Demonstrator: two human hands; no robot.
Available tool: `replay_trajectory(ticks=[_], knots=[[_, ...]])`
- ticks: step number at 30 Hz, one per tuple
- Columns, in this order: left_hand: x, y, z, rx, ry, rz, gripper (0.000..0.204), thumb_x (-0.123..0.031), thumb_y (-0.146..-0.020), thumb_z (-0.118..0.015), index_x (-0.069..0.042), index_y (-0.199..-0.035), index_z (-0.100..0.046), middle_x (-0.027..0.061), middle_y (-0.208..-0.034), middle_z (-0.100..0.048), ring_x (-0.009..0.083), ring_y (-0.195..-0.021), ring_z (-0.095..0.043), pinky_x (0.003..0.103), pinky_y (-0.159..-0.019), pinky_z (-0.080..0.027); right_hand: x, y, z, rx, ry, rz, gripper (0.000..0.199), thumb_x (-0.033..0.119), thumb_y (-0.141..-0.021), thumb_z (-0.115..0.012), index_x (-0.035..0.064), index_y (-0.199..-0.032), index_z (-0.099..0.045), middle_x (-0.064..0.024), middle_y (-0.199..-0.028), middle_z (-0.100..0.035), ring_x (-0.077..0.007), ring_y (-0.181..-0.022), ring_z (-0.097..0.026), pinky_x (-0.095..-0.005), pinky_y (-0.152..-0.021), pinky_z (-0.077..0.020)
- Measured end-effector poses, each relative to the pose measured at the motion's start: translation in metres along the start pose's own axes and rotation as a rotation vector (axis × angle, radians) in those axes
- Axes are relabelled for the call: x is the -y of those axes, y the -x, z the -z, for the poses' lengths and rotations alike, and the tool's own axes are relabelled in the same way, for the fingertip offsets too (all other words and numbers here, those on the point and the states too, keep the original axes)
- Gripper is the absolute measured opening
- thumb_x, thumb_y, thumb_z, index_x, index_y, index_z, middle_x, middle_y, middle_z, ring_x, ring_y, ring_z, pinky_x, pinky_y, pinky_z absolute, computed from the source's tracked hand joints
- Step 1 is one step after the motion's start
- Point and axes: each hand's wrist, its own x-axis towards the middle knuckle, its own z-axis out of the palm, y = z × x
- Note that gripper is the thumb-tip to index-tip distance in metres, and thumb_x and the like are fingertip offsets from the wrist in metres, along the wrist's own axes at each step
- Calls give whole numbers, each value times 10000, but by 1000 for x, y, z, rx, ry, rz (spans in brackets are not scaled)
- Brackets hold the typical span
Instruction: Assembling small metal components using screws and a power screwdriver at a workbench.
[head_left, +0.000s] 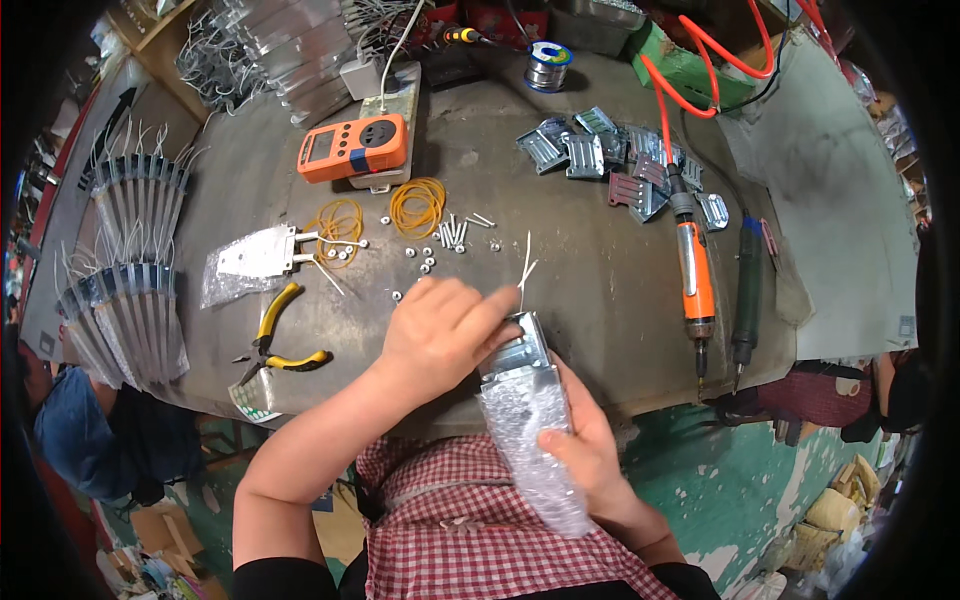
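Note:
My right hand (585, 435) grips a long part in bubble wrap (530, 420), its thumb on the wrap. A shiny slotted metal plate (522, 345) sits at the part's upper end, and thin white wires (526, 268) stick up beyond it. Over the plate's upper left edge, my left hand (440, 330) is closed with curled fingers. Its index finger reaches close to the wires; what its fingertips pinch is hidden. White nuts (427, 265) and several screws (453, 232) lie on the table just beyond my left hand.
Yellow-handled pliers (268, 335) and another wrapped part (255, 252) lie left, near rubber bands (416, 208) and an orange meter (355, 147). Metal brackets (585, 155) are piled at the far right. An orange electric screwdriver (694, 270) and a soldering iron (746, 300) lie right.

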Motion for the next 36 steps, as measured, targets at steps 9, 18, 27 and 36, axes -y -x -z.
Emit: replay_trajectory(ticks=[9,18,27,36], knots=[[-48,38,-3,155,552,703,170,-158,-821,-589,-17,-828,-494,131,-757,-480,313,-675,-501,349,-603,-429,-26,5,-17,-60,730,187,793,-5,-758,-548,-75,-1375,-56,-275,-1386,-175,-365,-1313,-202,-404,-1050,-229],[-41,64,3,41,827,813,116,-104,-864,-530,-10,-798,-511,89,-795,-500,194,-693,-501,283,-667,-409,-25,-7,-24,43,1051,289,820,4,-700,-587,-74,-1364,-112,-291,-1375,-179,-421,-1282,-231,-459,-1047,-250],[-36,56,-3,45,781,726,188,-55,-795,-600,-13,-938,-485,118,-1020,-488,195,-799,-548,282,-685,-468,-30,3,-26,6,986,263,863,-13,-710,-550,-77,-1368,2,-302,-1395,-106,-437,-1311,-152,-456,-1059,-217],[-20,54,7,227,1131,846,545,-84,-829,-610,-4,-1299,-346,62,-1091,-417,114,-861,-494,234,-754,-442,-31,-5,-22,20,992,282,841,7,-718,-560,-66,-1376,-41,-297,-1391,-137,-433,-1305,-173,-456,-1056,-224]])
